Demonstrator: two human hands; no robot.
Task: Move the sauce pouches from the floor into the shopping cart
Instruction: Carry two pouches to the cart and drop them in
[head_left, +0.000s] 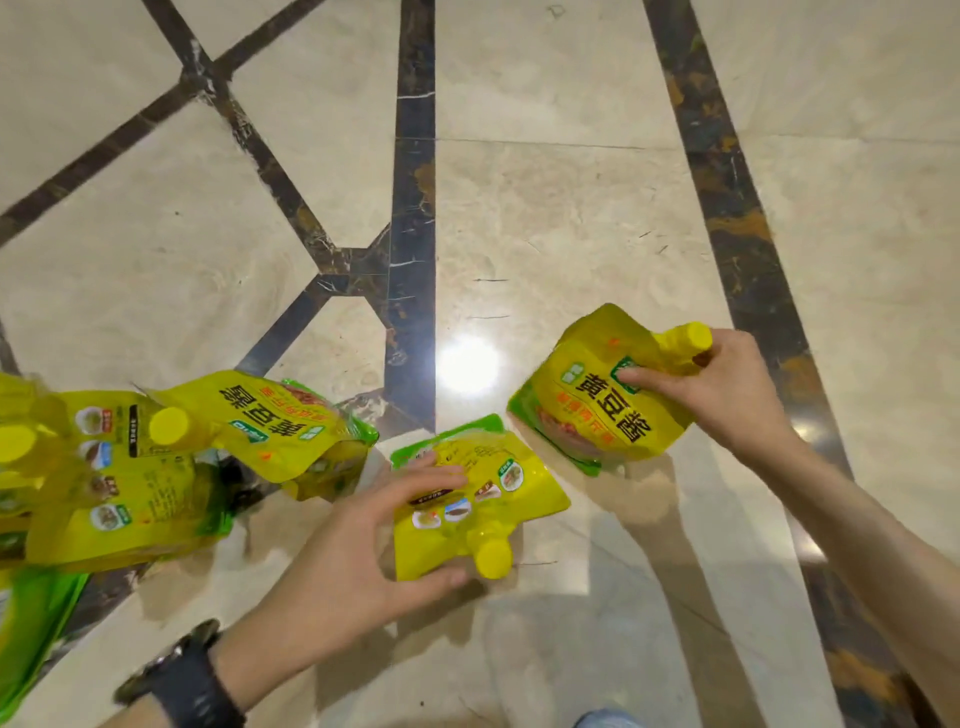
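Down on the pale marble floor (571, 208), crossed by dark inlaid stripes (413, 208), both hands are busy with yellow-and-green spouted sauce pouches.

The right hand (727, 395) holds the right pouch (597, 400) at its neck, just below the yellow cap. The index finger lies across the printed front and the other fingers are curled behind the spout. This pouch is tilted, cap pointing far and right, and seems raised off the floor, with its shadow falling on the near side.

The left hand (358, 551), with a black watch (182, 675) on its wrist, grips the middle pouch (483, 493). Its fingers are spread over the back panel and the thumb is hooked under the near edge beside the cap. That pouch lies back side up with its cap pointing near. Whether it rests on the floor or is just lifted cannot be told. The two held pouches are close, their green bottom edges nearly meeting.

At the left edge a heap of pouches (130, 467) lies on the floor, overlapping and partly blurred. One pouch on top (275, 421) shows its printed front, cap pointing left. A bright glare spot (467, 364) shines on the marble just beyond the middle pouch.
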